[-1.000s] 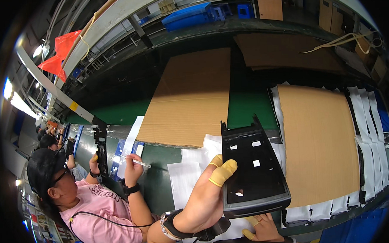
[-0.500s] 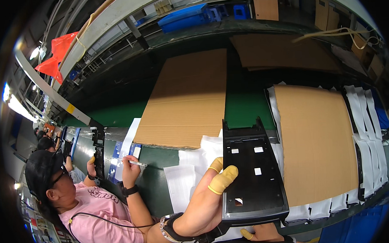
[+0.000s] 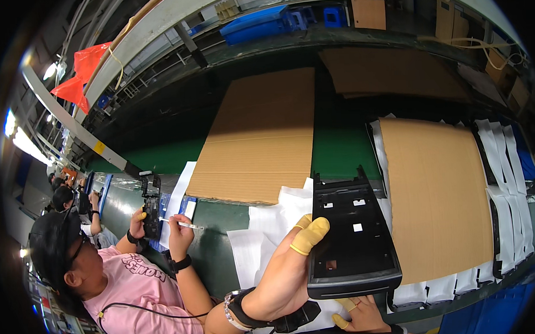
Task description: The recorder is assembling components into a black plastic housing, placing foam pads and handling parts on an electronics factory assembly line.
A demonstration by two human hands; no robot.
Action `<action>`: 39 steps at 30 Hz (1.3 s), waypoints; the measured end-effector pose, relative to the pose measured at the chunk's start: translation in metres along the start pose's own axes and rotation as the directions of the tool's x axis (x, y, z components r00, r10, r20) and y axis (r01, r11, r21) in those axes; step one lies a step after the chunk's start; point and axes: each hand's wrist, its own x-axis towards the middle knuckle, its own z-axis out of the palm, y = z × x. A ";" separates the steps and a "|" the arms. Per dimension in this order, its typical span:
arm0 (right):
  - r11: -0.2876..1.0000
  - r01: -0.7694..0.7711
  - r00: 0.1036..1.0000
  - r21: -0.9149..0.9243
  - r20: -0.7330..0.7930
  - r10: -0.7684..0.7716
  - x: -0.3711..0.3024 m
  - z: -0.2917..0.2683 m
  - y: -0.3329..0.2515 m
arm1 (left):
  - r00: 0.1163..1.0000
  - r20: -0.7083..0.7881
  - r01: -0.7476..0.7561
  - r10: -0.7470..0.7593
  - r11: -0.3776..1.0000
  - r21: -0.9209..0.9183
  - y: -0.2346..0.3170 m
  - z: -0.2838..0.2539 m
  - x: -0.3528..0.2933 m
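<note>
The left hand [image 3: 286, 272], its thumb and forefinger capped in yellow rubber finger cots [image 3: 310, 235], grasps the left edge of a flat black moulded plastic panel [image 3: 351, 237] held above white paper sheets [image 3: 269, 226] on the green workbench [image 3: 338, 153], while the right hand [image 3: 358, 317] supports its near end from below, its grip largely hidden. The step in hand appears to be inspection of the panel's 3 small white labels; any next move calls for a steady 2-handed hold. At left, a co-worker in a pink shirt [image 3: 136, 289] handles a similar dark part [image 3: 151, 209].
</note>
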 end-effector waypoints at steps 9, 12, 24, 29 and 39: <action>0.998 0.002 0.999 -0.058 0.035 0.000 -0.002 0.004 0.007 | 0.984 0.168 -0.052 0.059 0.998 -0.048 -0.006 -0.008 0.013; 0.982 -0.061 0.998 0.179 -0.011 0.064 0.004 -0.017 -0.010 | 0.889 0.431 -0.012 0.155 0.949 -0.316 -0.023 -0.031 0.017; 0.989 -0.025 0.999 0.146 -0.028 0.029 0.005 -0.016 -0.015 | 0.463 0.886 0.565 0.023 0.763 -0.315 -0.081 -0.075 0.041; 0.987 -0.015 1.000 0.159 -0.024 0.019 0.004 -0.017 -0.013 | 0.412 0.910 0.613 0.052 0.723 -0.319 -0.075 -0.076 0.038; 0.988 -0.008 1.000 0.157 -0.003 0.009 0.000 -0.003 -0.006 | 0.687 -0.133 -0.359 0.714 0.493 0.793 0.044 -0.134 0.121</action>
